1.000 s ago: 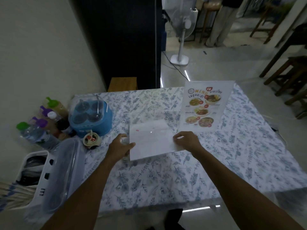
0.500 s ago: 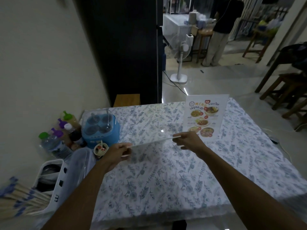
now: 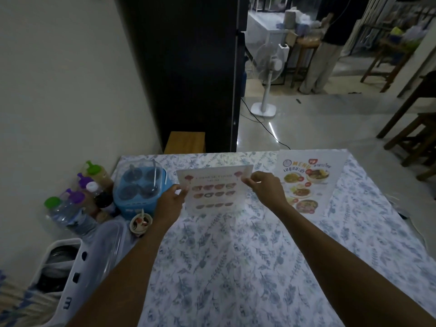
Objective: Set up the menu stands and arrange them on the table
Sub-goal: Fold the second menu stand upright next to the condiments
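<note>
The person holds the Chinese food menu stand point(image 3: 212, 191) upright above the counter point(image 3: 236, 267), just left of the standing Thai menu stand point(image 3: 309, 182). The left hand point(image 3: 171, 201) and right hand point(image 3: 265, 188) each pinch a side edge, fingers closed on it. It should go down level, base flat, face forward. Left of that stand, a blue condiment caddy point(image 3: 139, 191) holds lidded cups; a small cup point(image 3: 141, 224) holds something unclear.

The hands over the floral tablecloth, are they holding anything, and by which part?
Both grip one white Chinese food menu stand: the left hand pinches its left edge, the right hand its upper right corner.
</note>
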`<state>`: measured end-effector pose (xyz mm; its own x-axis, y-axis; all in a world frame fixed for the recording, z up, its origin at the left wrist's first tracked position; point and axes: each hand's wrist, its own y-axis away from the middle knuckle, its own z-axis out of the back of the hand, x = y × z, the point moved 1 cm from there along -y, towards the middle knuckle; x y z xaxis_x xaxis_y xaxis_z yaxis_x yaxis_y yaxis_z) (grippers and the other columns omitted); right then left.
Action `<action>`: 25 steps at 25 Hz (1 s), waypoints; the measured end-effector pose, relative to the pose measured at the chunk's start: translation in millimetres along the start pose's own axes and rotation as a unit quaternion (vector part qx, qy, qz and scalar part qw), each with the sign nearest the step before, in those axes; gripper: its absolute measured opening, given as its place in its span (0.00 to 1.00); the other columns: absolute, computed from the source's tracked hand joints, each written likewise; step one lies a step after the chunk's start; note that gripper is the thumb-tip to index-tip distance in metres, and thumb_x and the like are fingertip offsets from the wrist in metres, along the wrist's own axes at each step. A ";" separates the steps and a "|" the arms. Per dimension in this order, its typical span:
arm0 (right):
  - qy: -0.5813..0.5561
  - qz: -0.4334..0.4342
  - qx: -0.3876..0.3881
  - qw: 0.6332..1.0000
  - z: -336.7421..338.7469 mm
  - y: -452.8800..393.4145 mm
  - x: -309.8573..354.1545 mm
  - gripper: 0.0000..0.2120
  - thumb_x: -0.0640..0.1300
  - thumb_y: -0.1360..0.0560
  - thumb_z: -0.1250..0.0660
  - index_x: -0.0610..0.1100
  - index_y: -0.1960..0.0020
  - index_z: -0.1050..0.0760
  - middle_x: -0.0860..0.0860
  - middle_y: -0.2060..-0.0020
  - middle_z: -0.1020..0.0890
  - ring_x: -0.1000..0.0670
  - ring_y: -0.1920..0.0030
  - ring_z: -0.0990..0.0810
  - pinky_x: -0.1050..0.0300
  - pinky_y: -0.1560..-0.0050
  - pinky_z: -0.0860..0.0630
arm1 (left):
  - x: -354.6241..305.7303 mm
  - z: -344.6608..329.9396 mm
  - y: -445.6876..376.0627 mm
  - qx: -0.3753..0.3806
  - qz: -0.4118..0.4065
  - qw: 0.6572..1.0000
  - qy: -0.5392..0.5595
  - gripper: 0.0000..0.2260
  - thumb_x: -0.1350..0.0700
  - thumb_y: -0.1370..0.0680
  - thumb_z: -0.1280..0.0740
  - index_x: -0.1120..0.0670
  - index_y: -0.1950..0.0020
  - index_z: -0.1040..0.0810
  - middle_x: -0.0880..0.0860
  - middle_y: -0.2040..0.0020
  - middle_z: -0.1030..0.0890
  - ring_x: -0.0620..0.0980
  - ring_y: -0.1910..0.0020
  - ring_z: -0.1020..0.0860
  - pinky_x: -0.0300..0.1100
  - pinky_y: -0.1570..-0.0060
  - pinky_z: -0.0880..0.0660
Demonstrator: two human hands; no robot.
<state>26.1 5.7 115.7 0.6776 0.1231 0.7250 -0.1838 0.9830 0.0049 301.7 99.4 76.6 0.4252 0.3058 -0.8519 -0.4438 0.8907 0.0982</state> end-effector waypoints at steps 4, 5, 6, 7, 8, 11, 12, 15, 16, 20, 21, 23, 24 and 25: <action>0.010 -0.010 0.003 1.000 -8.4 -41.1 4.7 0.21 0.60 0.24 0.34 0.41 0.59 0.21 0.45 0.64 0.15 0.44 0.63 0.15 0.46 0.58 0.18 | -0.5 -6.4 -37.2 -0.007 0.016 1.000 -0.010 0.15 0.37 0.21 0.38 0.47 0.50 0.23 0.54 0.59 0.17 0.55 0.59 0.17 0.57 0.53 0.18; 0.012 -0.013 0.006 1.000 -11.1 -51.0 5.1 0.20 0.60 0.24 0.34 0.43 0.60 0.22 0.46 0.64 0.15 0.45 0.63 0.15 0.46 0.58 0.18 | -0.7 -9.2 -44.2 -0.012 0.023 1.000 -0.011 0.15 0.37 0.21 0.38 0.46 0.52 0.23 0.53 0.60 0.17 0.55 0.60 0.17 0.57 0.53 0.18; 0.011 -0.018 0.009 1.000 -14.1 -60.3 5.1 0.19 0.60 0.24 0.34 0.44 0.60 0.22 0.48 0.64 0.15 0.47 0.63 0.15 0.46 0.58 0.17 | -0.5 -12.6 -50.1 -0.019 0.029 0.999 -0.009 0.15 0.36 0.21 0.39 0.46 0.54 0.24 0.53 0.61 0.18 0.54 0.61 0.18 0.57 0.53 0.18; 0.008 -0.022 0.012 1.000 -17.5 -69.6 4.0 0.18 0.60 0.24 0.34 0.46 0.59 0.22 0.49 0.63 0.15 0.49 0.63 0.15 0.46 0.58 0.16 | -0.6 -15.8 -54.7 -0.024 0.035 0.999 -0.005 0.16 0.35 0.22 0.40 0.46 0.56 0.24 0.52 0.62 0.18 0.54 0.62 0.18 0.57 0.54 0.18; 0.002 -0.023 0.016 1.000 -20.4 -77.0 4.4 0.17 0.60 0.24 0.34 0.46 0.57 0.21 0.50 0.62 0.14 0.50 0.63 0.14 0.46 0.57 0.16 | 0.9 -19.2 -59.6 -0.030 0.041 0.999 0.002 0.17 0.34 0.22 0.40 0.47 0.58 0.25 0.52 0.63 0.18 0.53 0.64 0.19 0.57 0.54 0.18; -0.009 -0.030 0.030 0.999 -28.1 -88.4 3.2 0.17 0.59 0.23 0.35 0.45 0.52 0.20 0.52 0.60 0.14 0.52 0.64 0.14 0.47 0.59 0.15 | 5.3 -27.7 -66.5 -0.052 0.047 0.997 0.021 0.19 0.35 0.21 0.40 0.49 0.59 0.26 0.52 0.66 0.19 0.52 0.67 0.20 0.58 0.54 0.19; -0.018 -0.036 0.035 0.999 -29.5 -89.8 2.7 0.16 0.58 0.22 0.35 0.44 0.50 0.20 0.53 0.60 0.15 0.53 0.64 0.14 0.47 0.59 0.15 | 6.7 -30.3 -66.9 -0.060 0.046 0.997 0.025 0.18 0.36 0.21 0.40 0.49 0.59 0.26 0.51 0.67 0.20 0.51 0.67 0.21 0.58 0.55 0.19; -0.032 -0.041 0.033 0.998 -33.7 -89.9 -0.2 0.16 0.57 0.22 0.35 0.44 0.48 0.21 0.53 0.60 0.17 0.54 0.65 0.14 0.48 0.60 0.15 | 11.0 -37.7 -64.5 -0.075 0.048 0.995 0.049 0.15 0.37 0.21 0.39 0.48 0.56 0.25 0.51 0.69 0.20 0.51 0.68 0.21 0.59 0.55 0.19; -0.033 -0.044 0.030 0.998 -35.0 -89.1 -0.5 0.15 0.57 0.22 0.35 0.45 0.49 0.22 0.53 0.61 0.17 0.54 0.65 0.14 0.48 0.60 0.15 | 12.3 -39.5 -63.6 -0.078 0.048 0.994 0.052 0.15 0.38 0.21 0.39 0.48 0.56 0.25 0.51 0.69 0.21 0.51 0.68 0.21 0.60 0.56 0.19; 0.009 -0.047 0.016 0.999 -41.4 -82.5 -2.4 0.11 0.54 0.21 0.35 0.47 0.54 0.21 0.52 0.62 0.16 0.51 0.63 0.15 0.48 0.58 0.16 | 8.8 -38.1 -63.7 -0.062 0.058 0.996 -0.002 0.17 0.36 0.20 0.42 0.47 0.56 0.27 0.53 0.70 0.20 0.53 0.69 0.21 0.58 0.57 0.19; 0.022 -0.052 0.018 0.998 -43.0 -80.3 -4.9 0.11 0.52 0.21 0.35 0.45 0.52 0.20 0.50 0.61 0.15 0.50 0.62 0.15 0.48 0.57 0.16 | 6.8 -36.5 -64.2 -0.053 0.061 0.997 -0.019 0.17 0.36 0.20 0.43 0.47 0.56 0.28 0.53 0.70 0.20 0.54 0.68 0.20 0.56 0.57 0.19; 0.039 -0.062 0.031 0.997 -45.0 -76.2 -12.2 0.12 0.50 0.21 0.34 0.43 0.48 0.17 0.48 0.59 0.14 0.49 0.61 0.16 0.50 0.55 0.17 | 3.5 -34.0 -65.1 -0.037 0.058 0.997 -0.043 0.15 0.37 0.19 0.43 0.47 0.56 0.29 0.53 0.68 0.19 0.54 0.67 0.19 0.56 0.56 0.19; 0.049 -0.065 0.034 0.996 -44.7 -73.0 -13.8 0.13 0.50 0.22 0.33 0.43 0.46 0.17 0.47 0.56 0.13 0.49 0.59 0.16 0.52 0.55 0.18 | 0.9 -32.6 -64.6 -0.033 0.056 0.997 -0.044 0.13 0.38 0.19 0.42 0.46 0.54 0.29 0.53 0.66 0.18 0.53 0.66 0.18 0.56 0.55 0.19; 0.057 -0.065 0.032 0.996 -44.2 -69.3 -15.0 0.15 0.51 0.23 0.32 0.43 0.43 0.17 0.47 0.52 0.13 0.49 0.56 0.16 0.53 0.53 0.20 | -1.3 -31.2 -63.6 -0.034 0.058 0.997 -0.035 0.11 0.40 0.20 0.40 0.46 0.49 0.29 0.54 0.63 0.17 0.53 0.64 0.18 0.57 0.54 0.18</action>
<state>60.1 -58.3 74.1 0.7742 0.0139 0.6328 -0.1315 0.9815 0.1393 304.7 31.8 55.4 0.4212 0.4298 -0.7986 -0.5442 0.8242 0.1566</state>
